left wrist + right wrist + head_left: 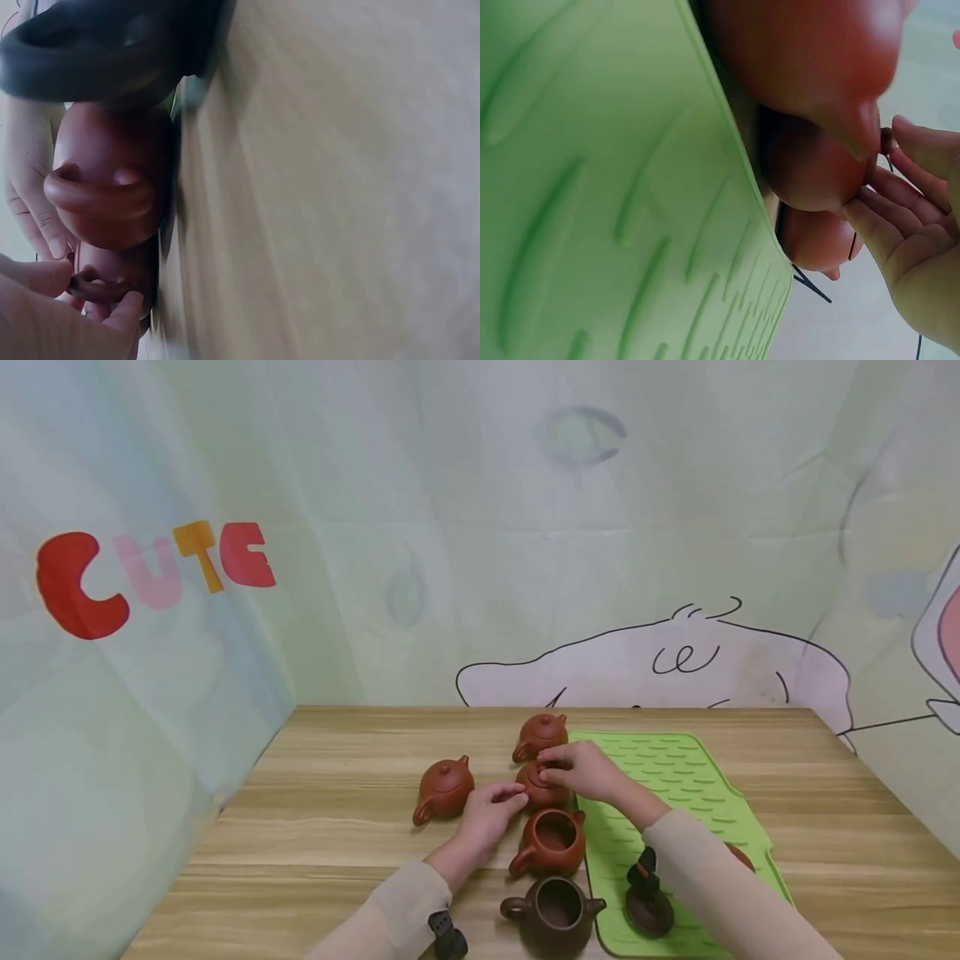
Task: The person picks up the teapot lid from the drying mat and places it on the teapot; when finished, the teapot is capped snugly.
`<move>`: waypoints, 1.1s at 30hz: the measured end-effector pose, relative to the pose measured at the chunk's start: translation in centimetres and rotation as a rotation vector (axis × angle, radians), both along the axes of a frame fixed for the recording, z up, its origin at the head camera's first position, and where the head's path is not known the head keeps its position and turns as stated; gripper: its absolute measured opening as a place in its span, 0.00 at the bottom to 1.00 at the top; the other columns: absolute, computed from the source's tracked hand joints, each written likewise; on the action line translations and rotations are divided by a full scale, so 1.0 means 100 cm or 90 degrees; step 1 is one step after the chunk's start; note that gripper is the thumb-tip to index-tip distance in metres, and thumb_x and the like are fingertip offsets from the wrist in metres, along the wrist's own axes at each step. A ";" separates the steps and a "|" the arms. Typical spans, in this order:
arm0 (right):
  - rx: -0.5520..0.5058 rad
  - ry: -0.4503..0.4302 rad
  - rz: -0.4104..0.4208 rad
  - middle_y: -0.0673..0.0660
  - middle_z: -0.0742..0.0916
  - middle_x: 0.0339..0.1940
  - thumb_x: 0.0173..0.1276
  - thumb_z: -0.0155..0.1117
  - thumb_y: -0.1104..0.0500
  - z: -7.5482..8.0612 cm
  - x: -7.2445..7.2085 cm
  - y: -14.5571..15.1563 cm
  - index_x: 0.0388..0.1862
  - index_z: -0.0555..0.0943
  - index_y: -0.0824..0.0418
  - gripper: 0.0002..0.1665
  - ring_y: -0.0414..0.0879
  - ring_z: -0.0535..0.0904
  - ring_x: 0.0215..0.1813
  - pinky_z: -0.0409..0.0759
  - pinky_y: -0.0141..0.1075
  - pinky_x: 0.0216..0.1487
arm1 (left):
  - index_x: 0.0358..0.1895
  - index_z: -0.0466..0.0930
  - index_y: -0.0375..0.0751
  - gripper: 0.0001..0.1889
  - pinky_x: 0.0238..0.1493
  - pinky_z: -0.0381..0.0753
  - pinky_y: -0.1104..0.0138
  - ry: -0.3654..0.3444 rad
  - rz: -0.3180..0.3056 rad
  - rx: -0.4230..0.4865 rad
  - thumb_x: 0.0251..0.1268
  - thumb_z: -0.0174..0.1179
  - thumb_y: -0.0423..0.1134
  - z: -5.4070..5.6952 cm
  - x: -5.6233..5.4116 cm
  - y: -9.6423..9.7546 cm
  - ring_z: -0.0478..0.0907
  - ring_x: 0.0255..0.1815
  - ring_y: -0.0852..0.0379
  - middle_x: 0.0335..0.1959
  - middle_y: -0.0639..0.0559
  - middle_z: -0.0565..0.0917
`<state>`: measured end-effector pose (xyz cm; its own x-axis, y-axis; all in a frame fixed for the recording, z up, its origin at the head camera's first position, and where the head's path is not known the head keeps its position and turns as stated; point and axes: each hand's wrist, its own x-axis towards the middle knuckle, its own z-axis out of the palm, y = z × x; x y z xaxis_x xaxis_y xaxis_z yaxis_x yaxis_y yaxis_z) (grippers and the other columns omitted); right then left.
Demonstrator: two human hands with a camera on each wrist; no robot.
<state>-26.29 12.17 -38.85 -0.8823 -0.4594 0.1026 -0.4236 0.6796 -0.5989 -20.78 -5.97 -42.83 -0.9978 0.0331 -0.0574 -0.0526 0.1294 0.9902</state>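
Note:
A reddish-brown clay teapot (542,795) stands between both hands, in a row of pots along the mat's left edge. My left hand (483,818) pinches its handle (101,291) between thumb and fingers. Over the top comes my right hand (591,772), its fingers around the lid's small knob (886,140) and at the lid's edge. The lid sits on the pot. Nearer me are a lidless reddish teapot (528,837) and a lidless dark brown teapot (550,935). Just behind the held pot is another lidded teapot (542,733).
One more lidded teapot (444,793) stands to the left. On the green ridged mat (675,772) lie a dark round lid (649,913) and a reddish piece (741,857), partly hidden by the right sleeve. A printed curtain (420,610) hangs behind the wooden table (300,827).

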 end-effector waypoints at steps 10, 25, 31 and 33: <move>-0.085 -0.060 -0.035 0.64 0.82 0.58 0.69 0.63 0.55 0.024 0.005 0.022 0.59 0.78 0.65 0.23 0.60 0.77 0.60 0.79 0.49 0.54 | 0.52 0.79 0.27 0.17 0.46 0.78 0.65 0.006 -0.011 0.004 0.63 0.62 0.32 0.007 0.007 -0.005 0.77 0.47 0.53 0.48 0.38 0.82; -0.131 -0.050 -0.045 0.70 0.77 0.62 0.70 0.61 0.55 0.053 0.049 0.091 0.62 0.74 0.70 0.27 0.63 0.76 0.61 0.80 0.43 0.53 | 0.58 0.74 0.26 0.20 0.51 0.81 0.58 -0.020 -0.079 0.028 0.65 0.60 0.33 0.019 0.035 -0.020 0.78 0.49 0.55 0.53 0.35 0.79; -0.137 -0.045 -0.057 0.72 0.77 0.61 0.70 0.61 0.57 0.046 0.071 0.117 0.61 0.74 0.72 0.26 0.65 0.76 0.59 0.81 0.41 0.51 | 0.56 0.75 0.26 0.19 0.50 0.80 0.59 -0.039 -0.086 0.031 0.62 0.62 0.32 0.017 0.046 -0.021 0.77 0.48 0.56 0.51 0.38 0.80; -0.136 -0.036 -0.073 0.72 0.77 0.61 0.70 0.61 0.58 0.042 0.077 0.125 0.60 0.74 0.72 0.25 0.66 0.77 0.58 0.82 0.41 0.49 | 0.55 0.75 0.26 0.19 0.50 0.80 0.59 -0.038 -0.089 0.032 0.62 0.62 0.31 0.016 0.047 -0.021 0.77 0.47 0.56 0.49 0.39 0.80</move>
<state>-18.57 24.68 -34.67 -0.9347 -0.3285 0.1357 -0.3123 0.5767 -0.7549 -16.03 -8.11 -41.24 -0.9782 0.1753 -0.1118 -0.0972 0.0897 0.9912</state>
